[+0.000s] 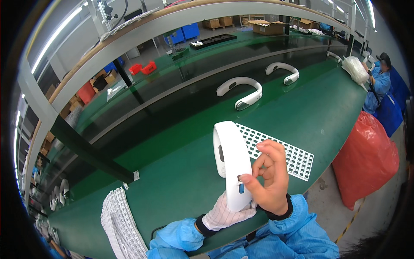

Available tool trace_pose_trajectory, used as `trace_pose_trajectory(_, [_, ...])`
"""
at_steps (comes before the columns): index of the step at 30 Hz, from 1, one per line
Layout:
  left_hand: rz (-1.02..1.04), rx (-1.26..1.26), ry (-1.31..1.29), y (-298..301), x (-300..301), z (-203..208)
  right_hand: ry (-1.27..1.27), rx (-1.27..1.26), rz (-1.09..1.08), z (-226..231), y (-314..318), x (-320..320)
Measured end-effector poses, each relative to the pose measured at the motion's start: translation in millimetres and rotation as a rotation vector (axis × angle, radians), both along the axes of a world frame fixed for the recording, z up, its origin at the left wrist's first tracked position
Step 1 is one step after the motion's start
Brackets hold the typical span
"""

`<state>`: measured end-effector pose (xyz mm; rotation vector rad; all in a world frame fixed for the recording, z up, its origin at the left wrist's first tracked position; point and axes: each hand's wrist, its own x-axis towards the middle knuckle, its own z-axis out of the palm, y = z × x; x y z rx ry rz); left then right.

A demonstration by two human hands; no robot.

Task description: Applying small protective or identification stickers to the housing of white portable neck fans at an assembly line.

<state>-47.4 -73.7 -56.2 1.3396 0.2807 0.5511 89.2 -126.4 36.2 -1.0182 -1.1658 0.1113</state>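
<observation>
My left hand (225, 214), in a pale striped glove, grips the lower end of a white U-shaped neck fan (232, 151) held upright over the green bench. My bare right hand (271, 177) is beside it, with its thumb tip against the fan near a small dark slot and a blue patch. The index finger stands away from the thumb and the other fingers are curled; nothing shows between them. Behind the fan lies a white sheet (297, 162) with rows of small dark rectangular labels, partly hidden by the fan and my right hand.
A pile of similar white sheets (118, 220) lies at the left. Two more neck fans (250, 82) (282, 67) rest on the dark belt strip beyond. At the right stand a red bag (366, 159) and a person in blue (379, 84). A metal frame post (92, 149) rises on the left.
</observation>
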Motion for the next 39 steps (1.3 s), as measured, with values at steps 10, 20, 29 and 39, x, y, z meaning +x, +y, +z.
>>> trace_pose_trajectory(10, [-0.04,0.319,0.114,3,-7,38,0.243,-0.181,0.336,-2,4,7])
trace_pose_trajectory(20, [0.02,0.149,0.054,5,-11,19,-0.427,-0.063,0.059,15,-4,13])
trace_pose_trajectory(29, [0.003,0.431,0.14,6,-9,22,-0.15,-0.259,0.223,26,-5,11])
trace_pose_trajectory(39, [-0.033,0.204,0.089,12,-20,28,0.181,-0.125,0.32,0,7,-9])
